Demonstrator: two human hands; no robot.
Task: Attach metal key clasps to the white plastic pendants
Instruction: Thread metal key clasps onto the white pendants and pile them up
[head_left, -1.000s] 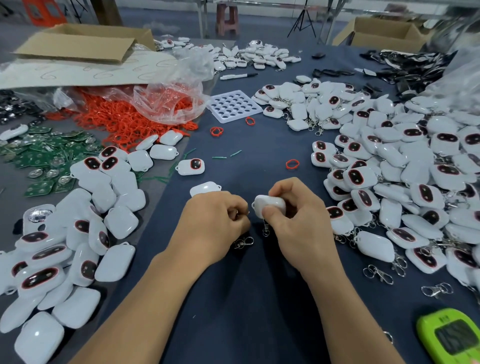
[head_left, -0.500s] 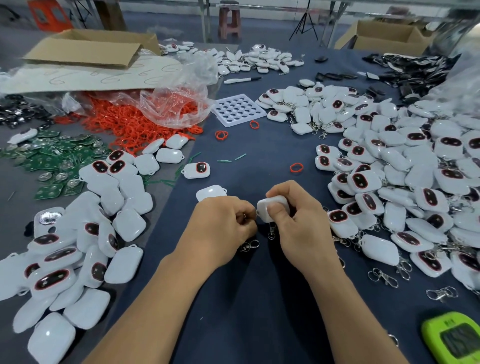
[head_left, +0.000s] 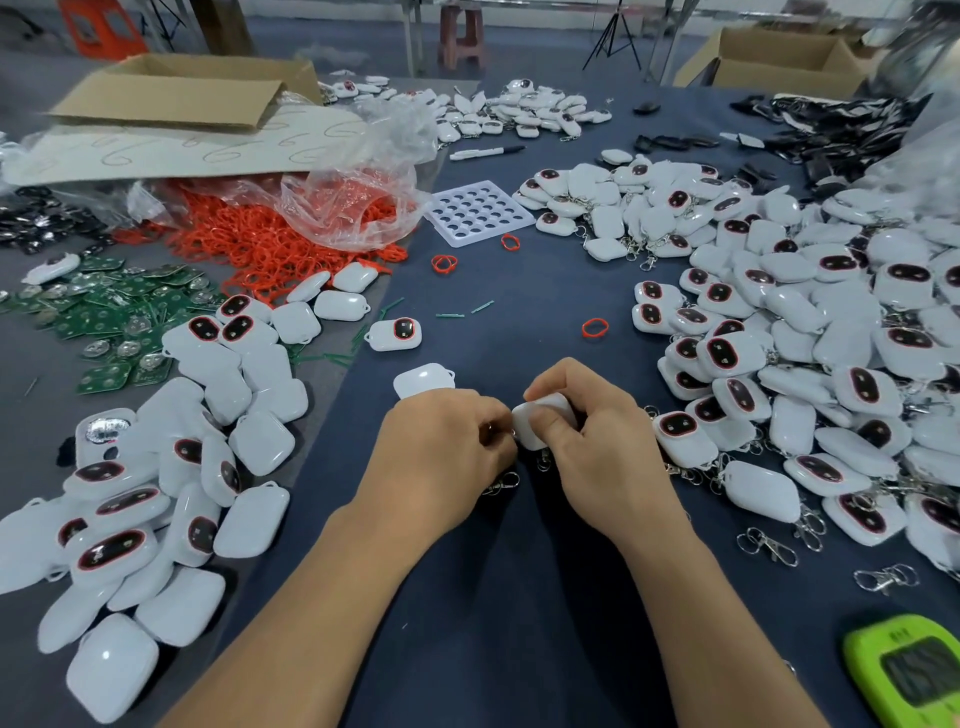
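Both hands are together over the middle of the blue counter (head_left: 519, 613). The right hand (head_left: 602, 452) has its fingers curled around a white pendant (head_left: 543, 422), thumb on top. The left hand (head_left: 441, 457) is curled too and pinches a metal clasp (head_left: 490, 429) right at the pendant's edge. A heap of white pendants (head_left: 156, 467) lies on the left. A bigger heap (head_left: 810, 338) lies on the right, with loose clasps (head_left: 769, 545) near it.

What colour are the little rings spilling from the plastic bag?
Orange-red rings, clearest in the head view.
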